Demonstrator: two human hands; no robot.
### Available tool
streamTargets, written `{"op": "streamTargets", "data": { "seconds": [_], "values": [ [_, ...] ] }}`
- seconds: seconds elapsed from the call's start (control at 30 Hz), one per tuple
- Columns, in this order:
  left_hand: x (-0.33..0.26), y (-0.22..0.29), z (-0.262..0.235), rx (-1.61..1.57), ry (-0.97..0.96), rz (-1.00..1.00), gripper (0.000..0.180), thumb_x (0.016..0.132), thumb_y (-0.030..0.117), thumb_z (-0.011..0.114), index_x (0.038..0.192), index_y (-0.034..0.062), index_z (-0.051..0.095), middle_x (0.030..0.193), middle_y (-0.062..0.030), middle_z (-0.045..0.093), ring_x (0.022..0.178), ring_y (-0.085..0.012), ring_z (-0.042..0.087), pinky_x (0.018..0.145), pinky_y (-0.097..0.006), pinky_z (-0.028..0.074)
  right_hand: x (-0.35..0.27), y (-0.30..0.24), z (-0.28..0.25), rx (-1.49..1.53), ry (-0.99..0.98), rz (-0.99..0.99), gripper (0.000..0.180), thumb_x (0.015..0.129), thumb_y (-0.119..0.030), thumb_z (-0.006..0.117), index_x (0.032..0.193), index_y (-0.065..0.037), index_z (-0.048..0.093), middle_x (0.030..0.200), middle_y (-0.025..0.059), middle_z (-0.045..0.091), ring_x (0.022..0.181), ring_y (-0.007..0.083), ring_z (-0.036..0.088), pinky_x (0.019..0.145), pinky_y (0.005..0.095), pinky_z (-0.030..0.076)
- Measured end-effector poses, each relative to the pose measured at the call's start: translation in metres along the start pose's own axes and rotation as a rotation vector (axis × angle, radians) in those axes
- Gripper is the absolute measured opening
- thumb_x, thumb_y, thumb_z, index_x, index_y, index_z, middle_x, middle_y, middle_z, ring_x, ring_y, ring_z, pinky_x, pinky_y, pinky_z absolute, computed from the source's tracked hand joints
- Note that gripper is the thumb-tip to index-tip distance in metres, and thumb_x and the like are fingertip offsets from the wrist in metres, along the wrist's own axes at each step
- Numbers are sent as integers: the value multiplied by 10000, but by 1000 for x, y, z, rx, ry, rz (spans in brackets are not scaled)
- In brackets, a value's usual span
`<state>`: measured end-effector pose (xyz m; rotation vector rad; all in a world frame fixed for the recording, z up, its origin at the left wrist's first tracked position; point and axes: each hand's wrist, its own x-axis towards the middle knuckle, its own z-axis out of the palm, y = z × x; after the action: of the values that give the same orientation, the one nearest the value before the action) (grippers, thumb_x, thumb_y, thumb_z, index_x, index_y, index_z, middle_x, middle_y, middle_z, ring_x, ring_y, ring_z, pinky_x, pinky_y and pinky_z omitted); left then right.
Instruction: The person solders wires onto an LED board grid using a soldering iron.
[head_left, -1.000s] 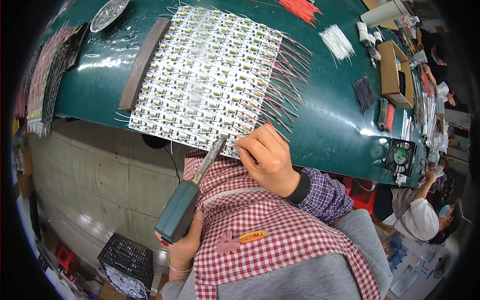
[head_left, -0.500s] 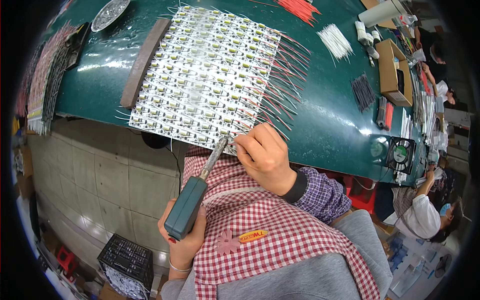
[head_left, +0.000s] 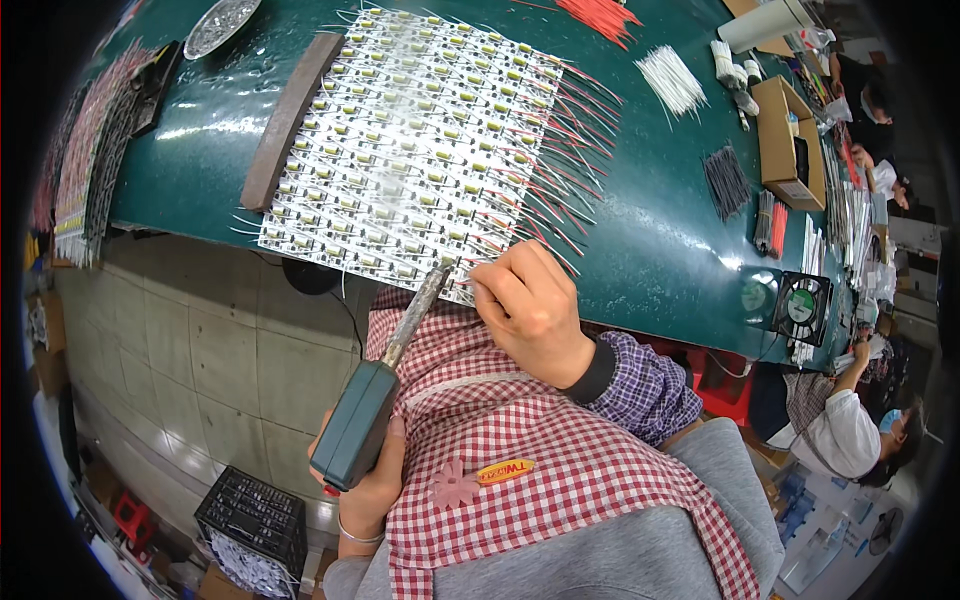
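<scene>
My left hand (head_left: 375,475) is wrapped round the handle of a dark green soldering iron (head_left: 355,425). Its grey metal shaft slants up and right, and the tip meets the near edge of a white panel of small circuit boards (head_left: 400,150). Rows of yellowish and black parts and fine pale wires cover the panel. My right hand (head_left: 535,315) is closed in a pinch beside the tip, at the panel's near right corner, on what looks like a thin wire, mostly hidden by the fingers. Red, white and black wires (head_left: 575,160) fan out from the panel's right side.
A brown bar (head_left: 290,125) lies along the panel's left edge. Farther left are a metal dish (head_left: 220,28) and bundled wires (head_left: 95,150). White wires (head_left: 670,80), black wires (head_left: 726,184), a cardboard box (head_left: 788,145) and a small fan (head_left: 802,308) are at right. Co-workers sit beyond.
My left hand has shifted the soldering iron a little to the left, and its tip has moved slightly up and left. My right hand stays pinched in nearly the same place.
</scene>
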<state>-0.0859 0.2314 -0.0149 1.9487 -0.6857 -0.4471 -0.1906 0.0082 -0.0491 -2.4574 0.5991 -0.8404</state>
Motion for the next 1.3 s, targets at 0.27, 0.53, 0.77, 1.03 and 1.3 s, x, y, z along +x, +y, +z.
{"op": "streamTargets", "data": {
  "seconds": [0.27, 0.53, 0.77, 1.03, 1.3],
  "values": [
    [-4, -2, 0, -9, 37, -1, 209, 758, 31, 793, 918, -57, 691, 821, -114, 684, 657, -189, 647, 589, -305, 507, -1, -4, -6, 34, 47, 44, 247, 727, 90, 729, 946, -16, 685, 835, 91, 580, 755, 258, 566, 647, 356, 470],
    [-9, -3, -3, -26, 34, -30, 215, 760, 12, 793, 936, -60, 693, 846, -121, 688, 691, -186, 653, 615, -307, 519, -1, -15, -11, 135, 51, 38, 186, 766, 69, 703, 928, -10, 656, 820, 82, 580, 740, 265, 562, 655, 366, 466],
    [-14, -9, -6, 5, 23, -5, 205, 745, -7, 790, 918, -61, 695, 836, -124, 682, 676, -190, 649, 612, -303, 517, -7, -13, 3, 125, 21, 45, 197, 724, 79, 745, 869, -22, 657, 814, 95, 632, 720, 266, 607, 635, 357, 477],
    [-11, -7, -5, -59, 2, 36, 180, 733, -57, 748, 898, -82, 683, 820, -131, 670, 635, -193, 636, 567, -286, 500, -10, -13, 13, 37, 33, 19, 168, 739, 45, 715, 846, -28, 609, 770, 91, 542, 710, 272, 568, 639, 377, 455],
    [-8, -8, -7, -46, -47, 79, 194, 729, -61, 740, 913, -82, 682, 823, -137, 668, 632, -192, 635, 558, -287, 495, -10, -14, 16, -5, 65, 26, 169, 721, 42, 700, 817, -42, 590, 750, 88, 517, 691, 270, 556, 630, 376, 447]
  ]
}}
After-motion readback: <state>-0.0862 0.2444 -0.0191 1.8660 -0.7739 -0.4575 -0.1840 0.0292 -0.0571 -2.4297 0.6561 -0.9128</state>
